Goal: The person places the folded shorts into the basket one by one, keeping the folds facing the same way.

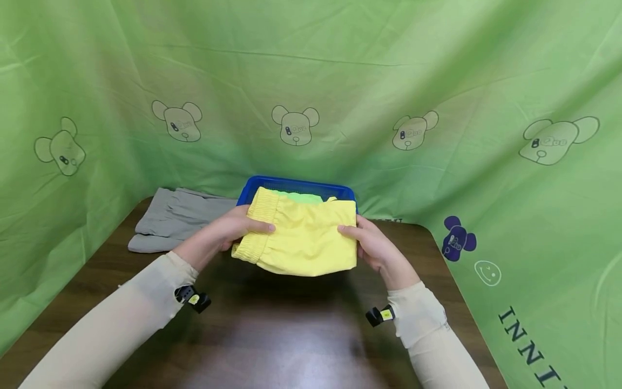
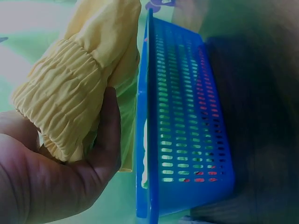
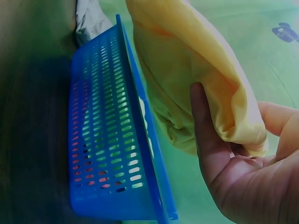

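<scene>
As I monitor remotely, the left hand and right hand pinch opposite ends of a folded yellow garment above the blue basket, apparently to keep its folds together; green cloth lies inside the basket, gray clothing to the basket's left.

Blue basket mostly hidden by yellow garment in head view, red contents inside indistinct
</scene>
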`<state>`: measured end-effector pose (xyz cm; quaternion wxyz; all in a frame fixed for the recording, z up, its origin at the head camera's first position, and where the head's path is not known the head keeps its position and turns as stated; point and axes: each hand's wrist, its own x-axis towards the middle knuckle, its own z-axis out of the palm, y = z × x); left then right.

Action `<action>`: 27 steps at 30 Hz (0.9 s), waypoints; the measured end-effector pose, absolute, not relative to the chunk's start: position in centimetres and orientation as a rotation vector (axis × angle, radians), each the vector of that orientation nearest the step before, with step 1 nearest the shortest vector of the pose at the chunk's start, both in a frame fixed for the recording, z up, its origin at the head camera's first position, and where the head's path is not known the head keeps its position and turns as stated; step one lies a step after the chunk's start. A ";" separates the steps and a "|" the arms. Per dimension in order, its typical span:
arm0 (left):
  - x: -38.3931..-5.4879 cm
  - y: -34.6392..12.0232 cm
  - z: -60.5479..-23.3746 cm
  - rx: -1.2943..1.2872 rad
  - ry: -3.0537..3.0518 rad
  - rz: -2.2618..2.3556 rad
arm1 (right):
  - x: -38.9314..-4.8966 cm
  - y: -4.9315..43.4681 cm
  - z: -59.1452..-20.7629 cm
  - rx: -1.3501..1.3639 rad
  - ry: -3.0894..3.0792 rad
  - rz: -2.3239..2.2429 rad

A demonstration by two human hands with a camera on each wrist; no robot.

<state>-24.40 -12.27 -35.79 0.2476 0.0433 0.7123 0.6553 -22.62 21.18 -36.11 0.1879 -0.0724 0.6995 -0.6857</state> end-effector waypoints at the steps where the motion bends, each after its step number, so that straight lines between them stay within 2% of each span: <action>1: -24.6 -12.3 -35.7 0.110 1.951 1.786 | -22.8 21.2 -36.1 -0.198 1.972 -1.934; 12: -26.6 -12.5 -34.9 0.044 1.960 1.798 | -25.1 21.3 -36.0 -0.092 2.041 -1.917; 27: -29.3 -13.1 -34.7 0.085 1.969 1.815 | -27.4 20.5 -34.9 0.069 2.128 -1.878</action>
